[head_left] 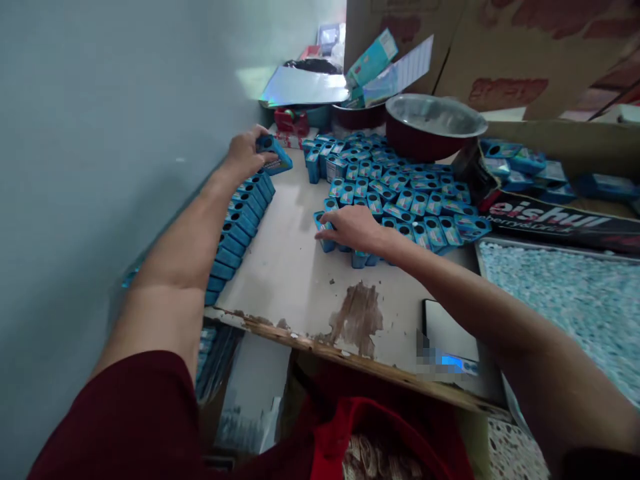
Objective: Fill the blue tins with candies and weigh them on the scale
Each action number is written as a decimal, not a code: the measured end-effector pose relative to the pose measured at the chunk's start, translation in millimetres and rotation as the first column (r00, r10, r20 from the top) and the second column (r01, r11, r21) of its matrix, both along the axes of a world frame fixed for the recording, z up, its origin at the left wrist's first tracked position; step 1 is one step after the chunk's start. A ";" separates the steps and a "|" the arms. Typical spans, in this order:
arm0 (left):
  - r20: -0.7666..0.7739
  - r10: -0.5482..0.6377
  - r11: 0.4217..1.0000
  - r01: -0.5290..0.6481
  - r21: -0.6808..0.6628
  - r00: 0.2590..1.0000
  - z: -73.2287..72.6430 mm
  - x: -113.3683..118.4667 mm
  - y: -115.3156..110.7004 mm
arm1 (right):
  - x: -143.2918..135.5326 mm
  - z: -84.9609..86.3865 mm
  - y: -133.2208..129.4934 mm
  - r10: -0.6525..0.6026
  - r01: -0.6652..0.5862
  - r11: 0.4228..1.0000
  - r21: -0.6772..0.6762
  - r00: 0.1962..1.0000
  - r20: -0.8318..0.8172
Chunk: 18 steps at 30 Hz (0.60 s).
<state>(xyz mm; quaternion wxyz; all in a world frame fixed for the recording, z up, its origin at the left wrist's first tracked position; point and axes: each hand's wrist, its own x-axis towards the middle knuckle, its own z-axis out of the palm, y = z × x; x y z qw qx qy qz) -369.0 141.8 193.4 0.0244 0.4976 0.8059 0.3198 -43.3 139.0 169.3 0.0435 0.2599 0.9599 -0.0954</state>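
Note:
Near the wall, my left hand point(246, 155) holds a small blue box point(278, 157) between thumb and fingers, just past the far end of a row of similar blue boxes point(235, 235) lined up along the wall. My right hand point(352, 228) has its fingers closed on another blue box point(324, 235) at the left edge of a large group of upright blue boxes point(397, 193) with dark round spots on top. Bare white tabletop point(285, 233) lies between the row and the group.
A metal bowl point(434, 120) stands behind the group. At right are a carton of blue boxes point(555, 220) and a tray of pale blue pieces point(565, 287). A scale point(450, 330) lies under my right forearm near the front edge.

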 end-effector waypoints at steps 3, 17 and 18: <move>-0.004 -0.051 0.998 0.051 -0.041 0.999 -7.2 -21.8 22.7 | -21.4 6.8 1.9 0.092 -0.109 0.991 0.072 0.974 0.208; -0.021 -0.122 0.992 0.121 -0.038 0.992 -30.7 -61.8 71.5 | -29.2 -2.3 9.4 0.091 -0.123 0.989 0.086 0.947 0.307; -0.005 -0.152 0.985 0.151 -0.087 0.988 -38.7 -66.7 71.8 | -29.4 -3.4 9.8 0.083 -0.113 0.990 0.083 0.950 0.299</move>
